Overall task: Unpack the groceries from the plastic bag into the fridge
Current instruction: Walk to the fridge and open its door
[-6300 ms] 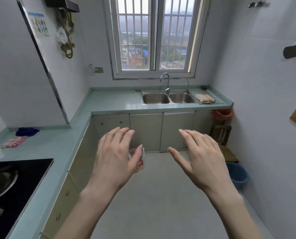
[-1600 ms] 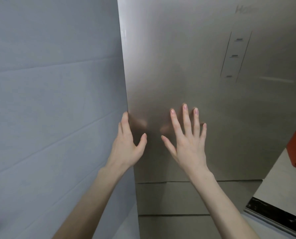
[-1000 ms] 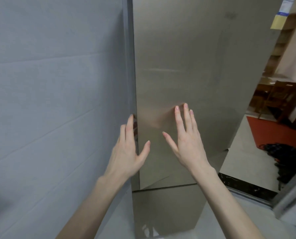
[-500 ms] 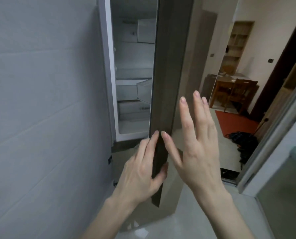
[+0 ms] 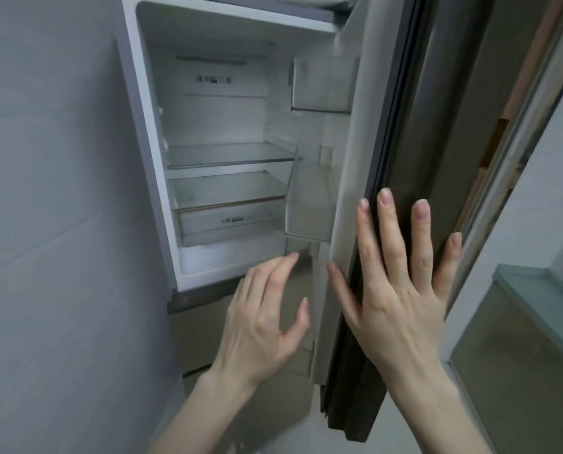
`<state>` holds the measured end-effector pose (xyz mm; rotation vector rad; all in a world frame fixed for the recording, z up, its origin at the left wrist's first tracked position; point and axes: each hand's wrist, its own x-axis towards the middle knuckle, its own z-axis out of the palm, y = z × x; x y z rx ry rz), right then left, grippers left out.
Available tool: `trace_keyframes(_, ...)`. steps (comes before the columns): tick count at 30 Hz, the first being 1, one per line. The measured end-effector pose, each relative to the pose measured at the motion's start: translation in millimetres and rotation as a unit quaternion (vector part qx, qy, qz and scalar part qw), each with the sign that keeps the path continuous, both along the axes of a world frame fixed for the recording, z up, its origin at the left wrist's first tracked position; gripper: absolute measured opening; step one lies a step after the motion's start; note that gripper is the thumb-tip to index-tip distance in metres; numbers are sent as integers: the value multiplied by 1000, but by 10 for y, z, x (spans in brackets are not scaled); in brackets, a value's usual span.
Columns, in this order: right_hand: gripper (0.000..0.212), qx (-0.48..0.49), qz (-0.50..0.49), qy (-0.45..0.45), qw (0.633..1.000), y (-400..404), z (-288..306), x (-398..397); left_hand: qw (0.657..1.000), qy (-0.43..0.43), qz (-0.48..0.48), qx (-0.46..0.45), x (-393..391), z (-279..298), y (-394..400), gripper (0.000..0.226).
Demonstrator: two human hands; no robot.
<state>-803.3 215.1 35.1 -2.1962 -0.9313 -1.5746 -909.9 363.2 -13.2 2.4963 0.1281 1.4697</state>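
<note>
The fridge (image 5: pixel 149 158) stands open in front of me, its white inside showing glass shelves (image 5: pixel 227 155) and a drawer (image 5: pixel 231 221); nothing lies on the shelves I can see. Its door (image 5: pixel 365 132) is swung out to the right, with clear door bins (image 5: pixel 309 208) on its inner side. My right hand (image 5: pixel 394 283) lies flat with straight fingers against the door's edge. My left hand (image 5: pixel 263 319) hovers with relaxed fingers below the compartment, in front of the lower drawer front, holding nothing. No plastic bag or groceries are in view.
A grey tiled wall (image 5: pixel 54 224) runs along the left of the fridge. At the right, a doorframe (image 5: pixel 519 152) and a green countertop edge (image 5: pixel 542 299) stand close to the open door. Grey floor lies below.
The fridge door has swung from shut to wide open to the right. My left hand has come off the door's edge; my right hand stays flat on the door.
</note>
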Motion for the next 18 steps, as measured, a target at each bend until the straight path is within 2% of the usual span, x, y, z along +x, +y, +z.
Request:
trace_keyframes(4,75,14,-22,-23,999,-275,-29,282,999,-23,-2,-27,353,220,-11,77)
trace_keyframes(7,76,17,-22,-36,999,-504,-30,487,999,-7,-43,-19,637,351,-96,83)
trace_keyframes(10,74,24,-18,-36,999,-732,-28,671,996,-15,-92,-2,900,374,-245,83)
trace_keyframes(13,66,42,26,-54,997,-925,-5,776,992,-39,-118,22,1130,347,-406,80)
trace_keyframes(18,60,-8,114,-27,993,-952,114,882,986,-47,-144,72,1480,368,-636,71)
